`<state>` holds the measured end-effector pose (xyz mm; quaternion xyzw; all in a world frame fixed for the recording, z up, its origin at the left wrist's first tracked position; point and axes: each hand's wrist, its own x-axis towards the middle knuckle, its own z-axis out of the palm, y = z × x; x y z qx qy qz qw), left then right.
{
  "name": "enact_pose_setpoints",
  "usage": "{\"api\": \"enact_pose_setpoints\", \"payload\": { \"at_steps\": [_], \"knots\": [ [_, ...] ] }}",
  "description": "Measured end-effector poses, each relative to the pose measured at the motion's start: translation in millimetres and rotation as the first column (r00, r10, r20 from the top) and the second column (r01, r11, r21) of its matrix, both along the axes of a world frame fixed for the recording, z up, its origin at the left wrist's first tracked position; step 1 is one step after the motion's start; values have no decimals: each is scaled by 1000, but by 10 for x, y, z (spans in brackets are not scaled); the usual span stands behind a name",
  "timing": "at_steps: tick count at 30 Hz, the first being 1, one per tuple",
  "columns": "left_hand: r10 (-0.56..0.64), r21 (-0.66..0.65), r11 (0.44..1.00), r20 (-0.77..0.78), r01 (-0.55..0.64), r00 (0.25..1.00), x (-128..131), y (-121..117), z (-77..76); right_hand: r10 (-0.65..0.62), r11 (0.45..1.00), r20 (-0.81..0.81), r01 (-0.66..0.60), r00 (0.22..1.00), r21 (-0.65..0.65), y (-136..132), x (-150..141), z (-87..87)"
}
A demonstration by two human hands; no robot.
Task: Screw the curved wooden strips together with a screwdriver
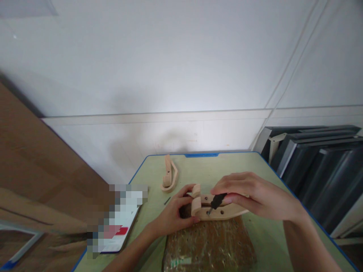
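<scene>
My right hand [244, 192] is closed around the black handle of a screwdriver [217, 201]. Its metal shaft slants down to a hole in a pale wooden piece [229, 212]. That piece has several round holes and a raised block [196, 204] at its left end. My left hand [178, 211] grips this left end, fingers behind and thumb at the front. Beneath the wooden piece lies a worn brown board [210, 245] with a shiny, scuffed surface. What my right palm covers is hidden.
A second curved wooden piece [170, 175] rests farther back on the light green table [238, 164]. Left of my hand lies a small dark rod [167, 201]. A partly blurred-out flat item [124, 219] is at the left edge. Dark panels [312, 162] lean at the right.
</scene>
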<state>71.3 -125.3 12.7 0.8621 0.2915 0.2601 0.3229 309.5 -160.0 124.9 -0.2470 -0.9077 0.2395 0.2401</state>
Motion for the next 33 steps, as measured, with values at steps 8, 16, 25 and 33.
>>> {"api": "enact_pose_setpoints", "payload": {
  "at_steps": [8, 16, 25, 33],
  "knots": [
    [5, 2, 1000, -4, -5, 1000, -9, -5, -13, -15, 999, 42, 14, 999, 31, 16, -2, -3],
    [-9, -2, 1000, -3, 9, 1000, -6, 1, -5, -42, 998, 72, 39, 996, 50, 9, 1, -11],
    [2, 8, 1000, -10, -2, 1000, -12, 1, -21, -46, 998, 76, 42, 996, 54, -2, 2, -17],
    [-15, -2, 1000, 0, 15, 1000, -7, 8, -24, -40, 997, 53, 36, 998, 69, 7, -17, -15]
  ]
}}
